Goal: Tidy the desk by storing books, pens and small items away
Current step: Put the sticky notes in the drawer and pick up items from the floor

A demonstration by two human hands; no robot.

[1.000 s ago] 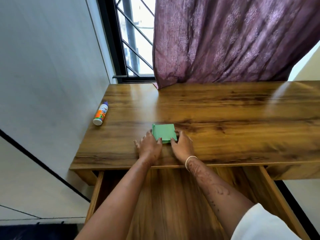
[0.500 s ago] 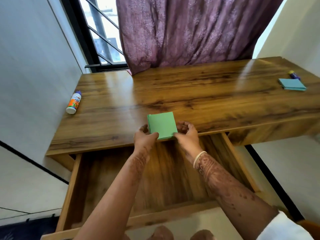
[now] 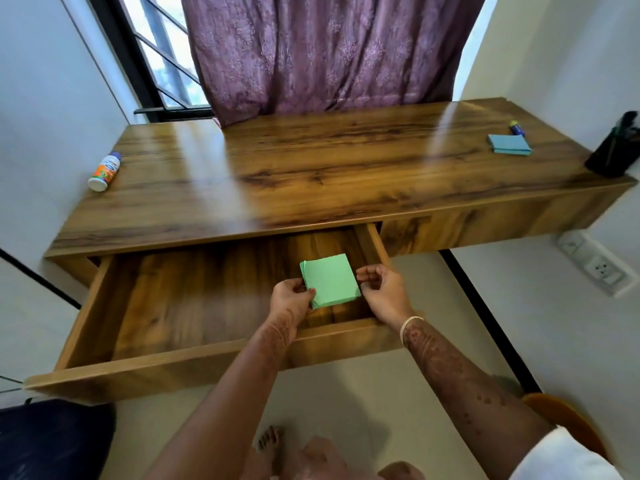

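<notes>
**While the green pad hangs over the open drawer: handling notes**

As I watch from beside the person, the nearest things are bare feet on the pale floor. Next come two forearms reaching over the front panel of the open drawer.

Left hand: thumb on top of the green pad, fingers curled under its left edge. Firm grip.
Right hand: fingers curled, tips pinching the pad's right edge. Contact looks lighter.

Pad position: over the right part of the drawer, near its right wall, slightly tilted. I cannot tell whether its underside touches the drawer floor.

Handling (judgement):
- It is a stack of thin paper sheets, so light and with no risk of breakage.
- It is stiff enough as a block, but the sheets seem to fan at the left corner. Held by the top leaf alone, it could splay.
- Best hold is on opposite edges, thumb above and fingers below, squeezing through the full thickness, much as the left hand does.
- The drawer wood looks smooth, so a pad released at an angle may slide. Lay it flat before letting go.

Farther off is the glossy top of the desk.
- An orange-and-white bottle lies on its side at the left end.
- A blue pad lies toward the right end, with a small blue-and-yellow item just behind it.
- A black holder stands at the right corner.

None of these is stored yet.

Beyond the desk hang a purple curtain and, to its left, a barred window.
</notes>
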